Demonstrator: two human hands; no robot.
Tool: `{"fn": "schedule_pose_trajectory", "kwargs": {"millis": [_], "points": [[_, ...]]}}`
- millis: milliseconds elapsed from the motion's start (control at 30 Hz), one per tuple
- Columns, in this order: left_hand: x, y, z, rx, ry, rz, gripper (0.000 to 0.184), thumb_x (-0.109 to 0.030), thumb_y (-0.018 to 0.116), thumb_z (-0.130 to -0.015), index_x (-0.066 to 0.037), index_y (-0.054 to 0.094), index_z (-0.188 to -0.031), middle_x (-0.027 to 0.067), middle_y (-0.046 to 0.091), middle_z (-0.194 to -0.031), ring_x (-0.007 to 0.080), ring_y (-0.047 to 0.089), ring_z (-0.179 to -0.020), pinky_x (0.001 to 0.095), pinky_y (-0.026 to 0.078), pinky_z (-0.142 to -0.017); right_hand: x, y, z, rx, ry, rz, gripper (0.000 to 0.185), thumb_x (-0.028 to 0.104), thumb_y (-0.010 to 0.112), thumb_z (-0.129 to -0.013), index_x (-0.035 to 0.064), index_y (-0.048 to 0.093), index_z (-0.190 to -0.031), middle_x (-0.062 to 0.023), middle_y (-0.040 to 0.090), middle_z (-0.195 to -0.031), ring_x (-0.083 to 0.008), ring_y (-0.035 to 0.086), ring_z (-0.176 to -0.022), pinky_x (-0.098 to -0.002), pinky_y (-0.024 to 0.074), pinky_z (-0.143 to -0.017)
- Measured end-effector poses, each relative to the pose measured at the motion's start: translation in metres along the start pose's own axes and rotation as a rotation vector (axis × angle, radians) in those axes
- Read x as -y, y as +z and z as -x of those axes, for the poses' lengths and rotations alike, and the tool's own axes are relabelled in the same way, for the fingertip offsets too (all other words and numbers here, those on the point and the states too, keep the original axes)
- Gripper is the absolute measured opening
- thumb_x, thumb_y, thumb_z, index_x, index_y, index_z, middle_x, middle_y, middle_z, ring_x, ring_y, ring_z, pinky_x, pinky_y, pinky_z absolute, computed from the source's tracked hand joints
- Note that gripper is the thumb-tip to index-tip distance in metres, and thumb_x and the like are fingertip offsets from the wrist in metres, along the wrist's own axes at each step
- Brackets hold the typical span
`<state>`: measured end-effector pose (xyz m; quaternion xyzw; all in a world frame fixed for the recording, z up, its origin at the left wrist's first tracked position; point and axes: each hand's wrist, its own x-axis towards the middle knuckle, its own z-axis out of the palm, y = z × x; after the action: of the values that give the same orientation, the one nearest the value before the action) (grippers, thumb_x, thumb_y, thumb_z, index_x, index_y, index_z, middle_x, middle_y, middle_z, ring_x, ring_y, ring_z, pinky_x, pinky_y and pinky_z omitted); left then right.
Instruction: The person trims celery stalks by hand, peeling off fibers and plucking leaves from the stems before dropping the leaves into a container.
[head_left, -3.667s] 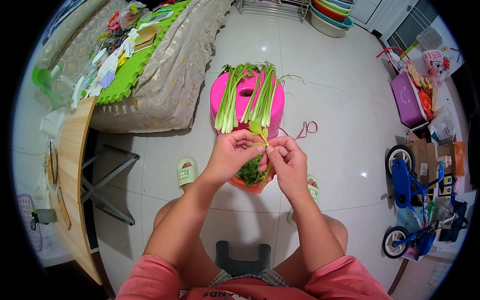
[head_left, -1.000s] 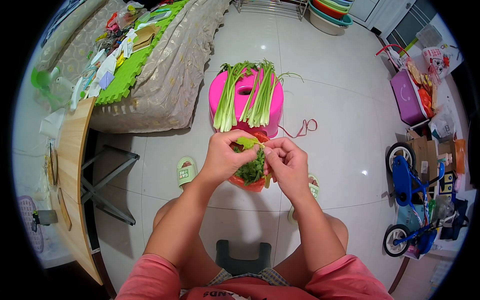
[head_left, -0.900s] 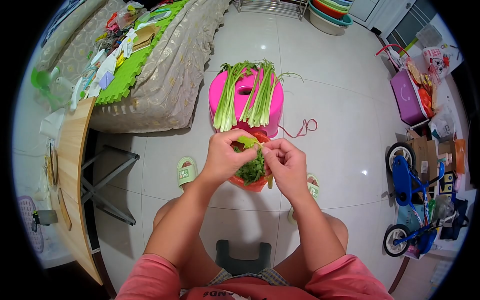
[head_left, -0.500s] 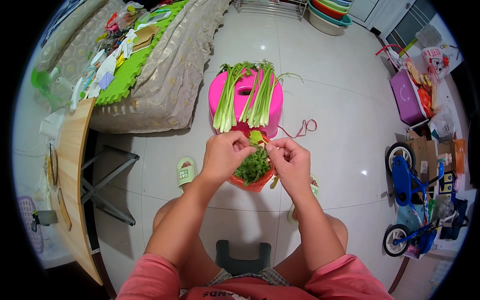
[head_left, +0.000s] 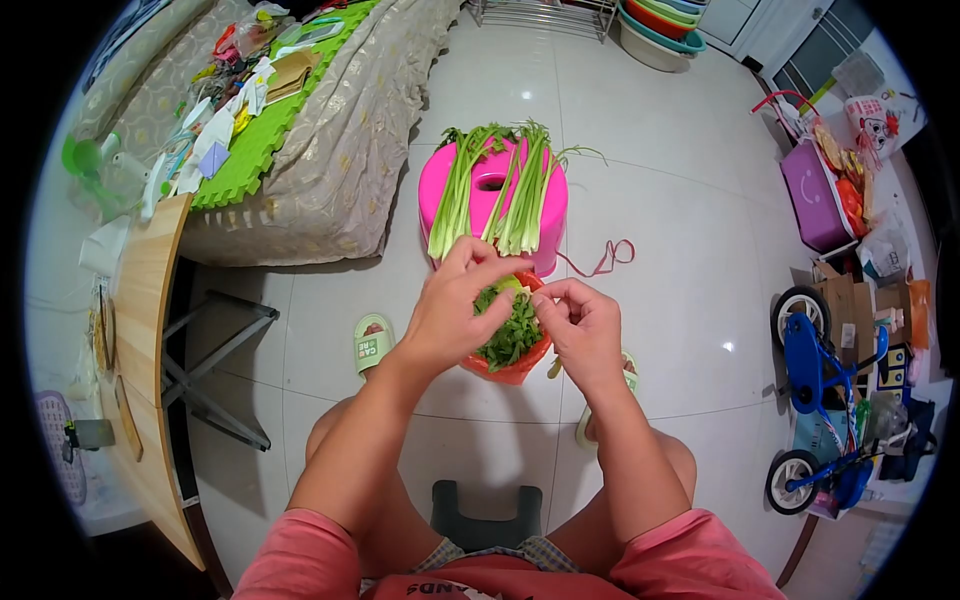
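A red plastic bag with green leaves inside stands between my feet, below both hands. My left hand is over its left side, thumb and fingers spread apart with nothing held. My right hand pinches a thin celery stem at the bag's right edge; its lower end shows beneath the fingers. A yellow-green leaf lies at the top of the bag between the hands. Behind, two bunches of celery, the left bunch and the right bunch, rest on a pink stool.
A red ribbon lies on the floor right of the stool. At the left are a cloth-covered bed and a wooden table. On the right stand a blue child's bike and a purple box. Stacked basins are at the back.
My left hand has let go of the yellow-green leaf and opened, its fingers moving up. The leaf is now lower, over the bag. My right hand has stayed nearly in place, still pinching.
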<state>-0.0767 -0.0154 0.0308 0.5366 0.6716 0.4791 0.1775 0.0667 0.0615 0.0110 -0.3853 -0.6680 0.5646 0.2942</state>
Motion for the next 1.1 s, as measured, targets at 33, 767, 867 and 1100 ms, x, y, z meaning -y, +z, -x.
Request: {"fn": "schedule_pose_trajectory", "kwargs": {"millis": [33,767,867,1100], "points": [[0.002,0.000,0.000,0.053,0.077,-0.044,0.028,0.000,0.061,-0.072,-0.009,0.064,-0.098,0.0059,0.047,-0.088,0.0157,0.048,-0.074,0.0260,0.041,-0.066,0.000,0.000,0.000,0.000,0.000,0.000,0.010,0.011,0.062,-0.078,0.0012,0.062,-0.075,0.0030,0.043,-0.048,-0.0037,0.035,-0.045,-0.0220,0.0298,-0.043],[0.006,0.009,0.005,0.046,-0.116,-0.066,0.012,-0.010,0.063,-0.074,-0.005,0.058,-0.083,0.0063,0.059,-0.072,0.0181,0.052,-0.053,0.0307,0.044,-0.052,-0.001,0.004,0.002,0.026,0.019,-0.059,0.010,0.010,0.062,-0.079,0.0001,0.063,-0.075,0.0038,0.046,-0.049,-0.0025,0.036,-0.046,-0.0209,0.0303,-0.043],[0.013,0.011,0.004,-0.151,-0.062,-0.181,0.009,-0.009,0.063,-0.072,-0.005,0.062,-0.080,0.0063,0.060,-0.073,0.0176,0.052,-0.049,0.0300,0.044,-0.050,0.010,0.001,0.004,0.034,0.088,-0.134,0.011,0.009,0.060,-0.081,-0.0011,0.062,-0.075,0.0034,0.048,-0.050,-0.0019,0.040,-0.047,-0.0189,0.0324,-0.043],[0.025,0.013,0.008,0.030,-0.062,-0.209,0.010,-0.014,0.068,-0.071,-0.008,0.069,-0.078,0.0056,0.062,-0.093,0.0252,0.055,-0.089,0.0357,0.044,-0.079,0.014,-0.003,-0.003,-0.072,0.253,-0.466,0.011,0.009,0.058,-0.085,-0.0013,0.058,-0.085,0.0001,0.053,-0.056,-0.0055,0.047,-0.044,-0.0181,0.0359,-0.040]]}}
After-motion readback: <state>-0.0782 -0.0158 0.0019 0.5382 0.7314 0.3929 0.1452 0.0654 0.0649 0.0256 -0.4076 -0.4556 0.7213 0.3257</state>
